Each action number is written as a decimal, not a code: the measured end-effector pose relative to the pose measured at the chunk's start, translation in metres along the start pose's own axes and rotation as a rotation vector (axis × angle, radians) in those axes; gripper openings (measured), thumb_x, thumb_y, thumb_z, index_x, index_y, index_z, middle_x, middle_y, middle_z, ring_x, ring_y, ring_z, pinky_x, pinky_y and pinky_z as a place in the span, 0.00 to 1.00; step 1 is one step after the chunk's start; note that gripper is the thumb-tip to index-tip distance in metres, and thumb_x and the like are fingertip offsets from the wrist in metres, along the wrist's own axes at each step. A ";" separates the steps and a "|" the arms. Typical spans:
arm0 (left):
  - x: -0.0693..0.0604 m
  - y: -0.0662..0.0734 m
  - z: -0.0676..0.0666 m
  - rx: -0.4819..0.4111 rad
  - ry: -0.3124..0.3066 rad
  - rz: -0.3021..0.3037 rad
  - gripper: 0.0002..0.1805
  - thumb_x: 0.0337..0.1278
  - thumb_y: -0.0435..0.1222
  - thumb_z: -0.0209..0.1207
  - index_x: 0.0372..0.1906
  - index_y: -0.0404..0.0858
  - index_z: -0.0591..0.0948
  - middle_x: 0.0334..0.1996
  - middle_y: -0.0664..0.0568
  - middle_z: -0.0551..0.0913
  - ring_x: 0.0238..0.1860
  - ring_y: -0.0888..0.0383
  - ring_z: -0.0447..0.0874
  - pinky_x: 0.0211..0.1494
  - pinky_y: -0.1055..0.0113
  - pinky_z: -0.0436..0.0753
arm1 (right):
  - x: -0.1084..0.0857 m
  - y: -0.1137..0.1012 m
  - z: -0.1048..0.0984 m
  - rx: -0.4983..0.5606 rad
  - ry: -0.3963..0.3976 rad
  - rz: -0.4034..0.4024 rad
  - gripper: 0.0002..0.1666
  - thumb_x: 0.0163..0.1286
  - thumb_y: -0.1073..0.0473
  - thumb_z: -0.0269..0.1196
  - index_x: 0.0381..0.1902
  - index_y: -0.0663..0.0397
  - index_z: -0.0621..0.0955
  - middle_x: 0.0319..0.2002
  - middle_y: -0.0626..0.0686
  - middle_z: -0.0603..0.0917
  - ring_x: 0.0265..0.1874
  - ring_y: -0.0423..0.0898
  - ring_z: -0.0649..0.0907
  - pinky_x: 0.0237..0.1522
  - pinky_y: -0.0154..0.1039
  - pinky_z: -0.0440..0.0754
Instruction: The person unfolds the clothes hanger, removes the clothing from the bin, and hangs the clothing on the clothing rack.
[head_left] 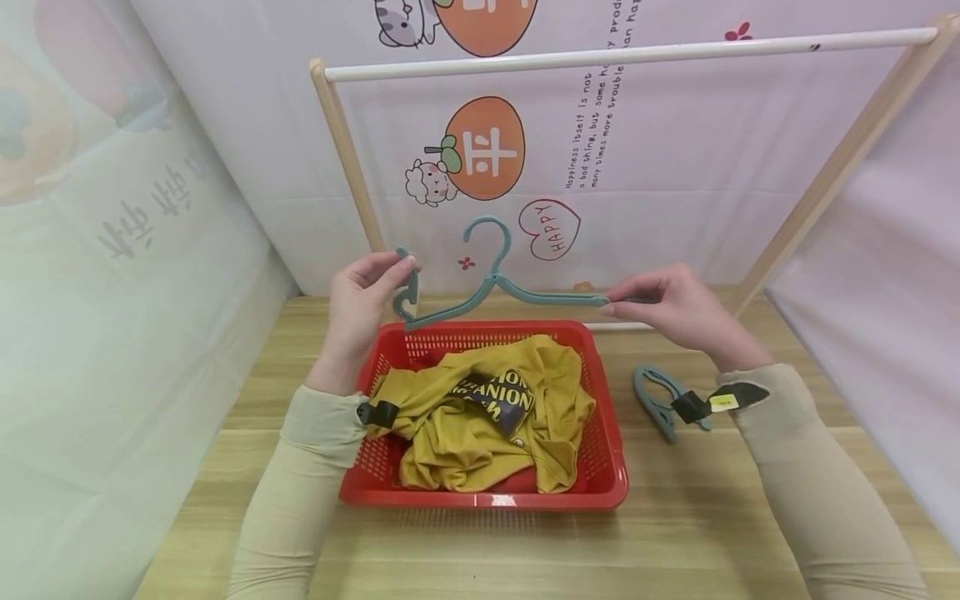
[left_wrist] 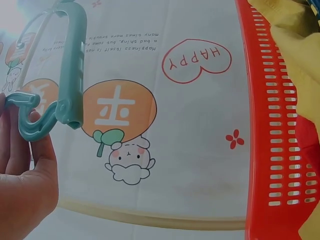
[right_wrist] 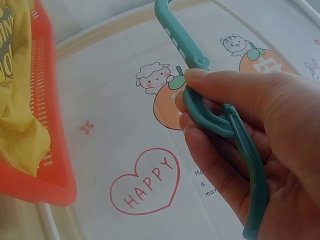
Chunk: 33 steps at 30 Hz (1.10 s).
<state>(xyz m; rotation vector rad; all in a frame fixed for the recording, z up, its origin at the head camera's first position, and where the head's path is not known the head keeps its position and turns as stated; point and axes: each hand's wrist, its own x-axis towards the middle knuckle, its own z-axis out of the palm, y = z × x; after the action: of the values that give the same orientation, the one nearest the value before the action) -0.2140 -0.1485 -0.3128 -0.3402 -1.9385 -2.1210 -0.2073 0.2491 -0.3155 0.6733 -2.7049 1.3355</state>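
Observation:
A teal folding clothes hanger (head_left: 442,315) is held up over the far edge of a red basket (head_left: 480,500), its hook pointing upward. My left hand (head_left: 356,304) pinches the hanger's left end piece, which stands bent up from the arm. At the other end, the thumb and fingers of my right hand (head_left: 675,308) grip the right end; the right wrist view shows the hanger's hinge (right_wrist: 201,62) just beyond the thumb. Crumpled in the basket lies a yellow shirt (head_left: 450,454) with a dark printed patch.
A second teal hanger (head_left: 660,404), folded up, lies on the wooden table (head_left: 570,558) right of the basket, below my right wrist. Behind stands a rack with a white crossbar (head_left: 637,55) and wooden posts (head_left: 348,158). Printed cloth (head_left: 300,167) covers the back and sides.

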 end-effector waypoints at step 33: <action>0.003 -0.002 -0.015 -0.162 0.143 0.032 0.07 0.67 0.34 0.66 0.41 0.32 0.86 0.34 0.51 0.88 0.41 0.55 0.86 0.60 0.58 0.81 | -0.009 0.004 -0.016 -0.025 0.108 0.073 0.11 0.65 0.59 0.75 0.43 0.58 0.90 0.39 0.52 0.90 0.36 0.40 0.87 0.37 0.29 0.83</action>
<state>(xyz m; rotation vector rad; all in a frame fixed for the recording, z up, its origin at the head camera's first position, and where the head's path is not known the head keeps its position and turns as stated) -0.2174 -0.1629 -0.3153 -0.2399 -1.6782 -2.2220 -0.2035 0.2668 -0.3104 0.4901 -2.6791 1.3101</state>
